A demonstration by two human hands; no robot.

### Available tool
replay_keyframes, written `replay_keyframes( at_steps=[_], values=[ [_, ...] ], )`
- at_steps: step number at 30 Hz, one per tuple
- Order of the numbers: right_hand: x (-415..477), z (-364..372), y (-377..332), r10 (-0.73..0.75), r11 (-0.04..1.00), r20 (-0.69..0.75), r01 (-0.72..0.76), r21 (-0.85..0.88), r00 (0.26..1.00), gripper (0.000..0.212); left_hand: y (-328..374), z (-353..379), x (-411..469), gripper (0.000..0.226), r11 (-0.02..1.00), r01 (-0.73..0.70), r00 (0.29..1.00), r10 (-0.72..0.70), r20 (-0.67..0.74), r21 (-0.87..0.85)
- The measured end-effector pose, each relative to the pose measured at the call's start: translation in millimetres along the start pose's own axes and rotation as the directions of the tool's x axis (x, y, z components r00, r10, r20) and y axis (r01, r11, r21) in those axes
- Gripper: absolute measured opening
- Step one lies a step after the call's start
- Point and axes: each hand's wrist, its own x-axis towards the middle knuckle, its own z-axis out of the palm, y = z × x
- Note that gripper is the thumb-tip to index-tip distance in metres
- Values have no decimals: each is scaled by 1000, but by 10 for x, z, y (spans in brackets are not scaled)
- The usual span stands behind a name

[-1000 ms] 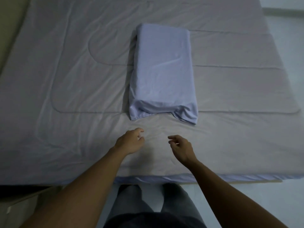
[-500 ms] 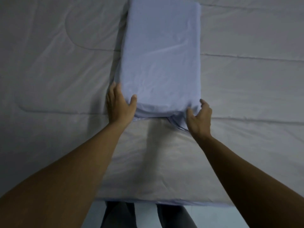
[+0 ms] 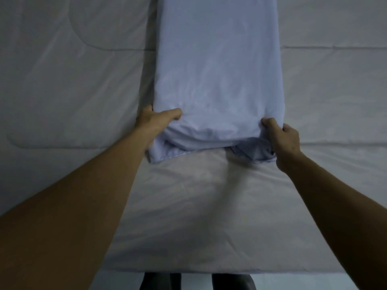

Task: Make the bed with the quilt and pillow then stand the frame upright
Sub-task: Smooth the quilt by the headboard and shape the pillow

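floor (image 3: 117, 279): pale, smooth strip along bottom edge of view, below near edge of bedding | trousers (image 3: 161, 282): dark grey; two legs at bottom centre, standing on floor; feet not visible

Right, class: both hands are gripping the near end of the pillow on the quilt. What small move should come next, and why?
Probably lift the near end slightly and swing the pillow round. The left hand and right hand each pinch a near corner, and the pillow lies lengthwise, pointing away across the quilt, with its loose cover bunched at that end.
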Motion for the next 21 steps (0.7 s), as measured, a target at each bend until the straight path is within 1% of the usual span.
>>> replay_keyframes(
  at_steps=[3, 6, 8, 10, 12, 14, 16, 19, 21],
  values=[
    [-215, -55, -87, -57, 998, -18, 57, 18, 998, 30, 54, -199, -113, 84, 997, -26, 998, 30, 64, -70],
    [-572, -171, -96, -122, 992, -59, 121, -24, 991, 33, -85, -392, -404, 92, 992, -45, 993, 57, 100, -116],
    [-850, -284, -16, -138, 989, -84, 133, -59, 987, 32, -265, -532, -641, 96, 993, -41, 990, 56, 133, -115],
    [-1142, -395, 110, -123, 990, -97, 115, -78, 988, 33, -431, -635, -881, 103, 994, -7, 985, 26, 173, -111],
    [-1423, -482, 262, -84, 993, -119, 73, -94, 989, 38, -562, -677, -1125, 110, 997, 31, 983, -16, 185, -77],
    [-1664, -558, 435, -46, 995, -144, 33, -96, 989, 44, -706, -670, -1348, 114, 999, 29, 986, -21, 163, -43],
    [-1826, -635, 619, -29, 994, -157, 12, -107, 987, 48, -868, -645, -1530, 124, 999, 30, 990, -28, 142, -15],
    [-1959, -733, 870, -27, 990, -114, 11, -141, 993, 48, -1113, -598, -1688, 127, 996, 79, 988, -84, 126, 43],
    [-1991, -812, 1036, 2, 988, -51, -10, -157, 999, 45, -1243, -593, -1723, 130, 991, 84, 984, -99, 150, 105]
  ],
)
